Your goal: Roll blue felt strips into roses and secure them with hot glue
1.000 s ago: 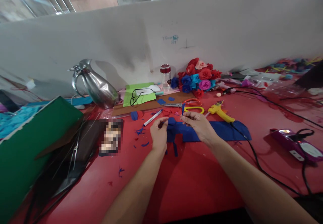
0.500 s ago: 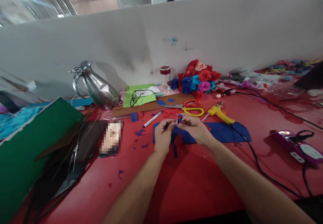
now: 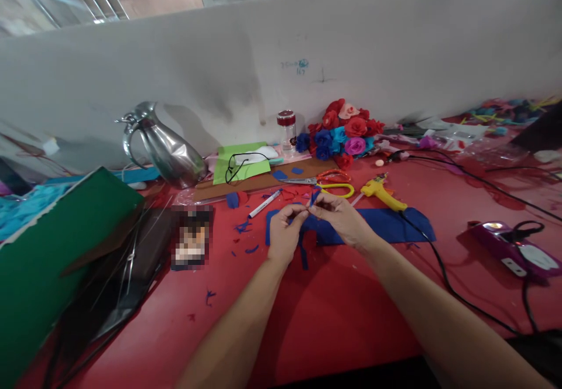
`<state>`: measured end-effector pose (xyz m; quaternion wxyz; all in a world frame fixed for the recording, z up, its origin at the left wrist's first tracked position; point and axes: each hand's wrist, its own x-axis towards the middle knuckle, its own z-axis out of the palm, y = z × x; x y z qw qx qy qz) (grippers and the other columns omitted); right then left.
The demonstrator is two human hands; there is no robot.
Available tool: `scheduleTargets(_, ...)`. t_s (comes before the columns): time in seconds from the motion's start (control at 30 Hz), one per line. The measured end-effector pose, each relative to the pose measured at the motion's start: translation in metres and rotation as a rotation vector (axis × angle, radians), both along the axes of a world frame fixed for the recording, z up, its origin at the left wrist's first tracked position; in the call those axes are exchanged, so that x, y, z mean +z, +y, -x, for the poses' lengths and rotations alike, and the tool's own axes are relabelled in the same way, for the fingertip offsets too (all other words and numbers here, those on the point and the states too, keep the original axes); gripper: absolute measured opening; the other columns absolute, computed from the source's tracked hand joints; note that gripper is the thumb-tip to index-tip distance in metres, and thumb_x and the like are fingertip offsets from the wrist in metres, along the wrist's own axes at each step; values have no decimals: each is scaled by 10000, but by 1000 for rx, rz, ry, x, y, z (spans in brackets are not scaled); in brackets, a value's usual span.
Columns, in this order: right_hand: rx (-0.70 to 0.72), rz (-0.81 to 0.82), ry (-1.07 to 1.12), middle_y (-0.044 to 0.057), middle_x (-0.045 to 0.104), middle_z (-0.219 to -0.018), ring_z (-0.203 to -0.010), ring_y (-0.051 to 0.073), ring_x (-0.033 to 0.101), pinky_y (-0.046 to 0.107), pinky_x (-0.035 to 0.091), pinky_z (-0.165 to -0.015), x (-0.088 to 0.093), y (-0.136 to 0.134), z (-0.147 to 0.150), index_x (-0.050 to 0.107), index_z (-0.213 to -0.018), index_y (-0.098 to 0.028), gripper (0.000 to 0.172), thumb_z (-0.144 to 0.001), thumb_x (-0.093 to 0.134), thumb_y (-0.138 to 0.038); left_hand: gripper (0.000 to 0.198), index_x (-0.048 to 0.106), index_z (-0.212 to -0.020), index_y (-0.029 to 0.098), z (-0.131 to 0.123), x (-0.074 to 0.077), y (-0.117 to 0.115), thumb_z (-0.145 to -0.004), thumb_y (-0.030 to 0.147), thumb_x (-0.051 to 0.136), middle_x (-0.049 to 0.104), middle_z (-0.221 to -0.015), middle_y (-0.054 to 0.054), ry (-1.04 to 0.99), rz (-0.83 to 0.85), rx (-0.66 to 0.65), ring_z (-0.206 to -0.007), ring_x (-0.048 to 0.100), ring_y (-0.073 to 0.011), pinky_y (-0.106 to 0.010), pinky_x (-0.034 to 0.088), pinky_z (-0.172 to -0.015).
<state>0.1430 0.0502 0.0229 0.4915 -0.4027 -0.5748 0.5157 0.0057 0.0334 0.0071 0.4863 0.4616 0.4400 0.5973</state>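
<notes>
My left hand [image 3: 284, 237] and my right hand [image 3: 341, 219] meet over the red table [image 3: 333, 313], fingertips pinched together on a small blue felt piece [image 3: 313, 198]. Beneath them lies a long blue felt sheet [image 3: 377, 225]. Just beyond my fingers are scissors with orange and yellow handles [image 3: 331, 182] and a yellow glue gun [image 3: 383, 193] with a black cord. A white marker [image 3: 264, 203] lies to the left of my hands.
A bunch of red, blue and pink felt roses [image 3: 345, 134] and a small jar [image 3: 287, 127] stand by the grey partition. A steel jug [image 3: 164, 146], a green board [image 3: 57, 243] and a dark folder [image 3: 127, 272] fill the left. A purple device [image 3: 513, 248] with cables sits right.
My hands came together from a small gap and now both pinch the blue piece, which sits slightly higher and further from me than a second ago.
</notes>
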Motion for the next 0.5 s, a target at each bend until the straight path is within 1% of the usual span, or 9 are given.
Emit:
scheduleTargets(0.07,-68,36,-40,-23,573,-677,-632,133,490,284,403,-642,-4,3,-2,637,-766,-216,198,-711,682,-401,95,693,-733,175,1,-1,2,-698,262,680,687,-729,-14,-24,-4,111,-726,604,-142,-266,469,-748)
scheduleTargets(0.13,-138,34,-135,-3,623,-711,-658,149,536,296,418,-661,-11,7,-6,649,-782,-210,164,-719,661,-362,123,682,-764,174,4,-4,6,-711,285,671,682,-753,-10,-78,-6,251,-739,602,-135,-266,466,-762)
scheduleTargets(0.2,-173,-19,-302,18,665,-747,-691,170,578,315,434,-689,-18,11,-9,658,-764,-210,85,-720,646,-282,133,669,-759,170,8,-8,11,-702,290,680,671,-743,-3,-124,-16,384,-726,593,-127,-260,460,-752)
scheduleTargets(0.23,-174,-62,-405,27,680,-766,-712,181,595,325,441,-708,-22,12,-11,669,-766,-213,62,-718,642,-242,133,665,-756,168,10,-9,14,-698,287,684,667,-738,-2,-138,-20,426,-720,588,-123,-255,457,-741)
scheduleTargets(0.27,-166,-109,-511,35,691,-782,-733,192,608,336,447,-728,-26,13,-11,681,-780,-217,75,-717,641,-209,128,664,-751,167,11,-10,15,-693,279,686,663,-730,1,-149,-25,461,-713,584,-120,-250,453,-731)
scheduleTargets(0.33,-132,-196,-684,54,704,-818,-780,211,623,353,458,-771,-32,14,-11,703,-837,-216,132,-724,646,-182,117,667,-751,166,14,-12,18,-691,265,685,658,-719,4,-162,-27,497,-700,574,-113,-240,446,-709)
scheduleTargets(0.4,-97,-273,-793,72,708,-871,-843,227,629,369,461,-830,-36,13,-7,708,-931,-203,198,-743,648,-192,108,670,-753,166,14,-12,18,-693,256,680,656,-714,7,-163,-22,503,-687,565,-107,-234,442,-694)
scheduleTargets(0.5,-113,-366,-923,103,691,-987,-947,249,610,386,441,-913,-38,11,1,675,-1096,-180,322,-779,628,-212,98,671,-747,165,11,-13,17,-695,249,677,665,-727,3,-162,-14,480,-692,568,-109,-235,445,-696)
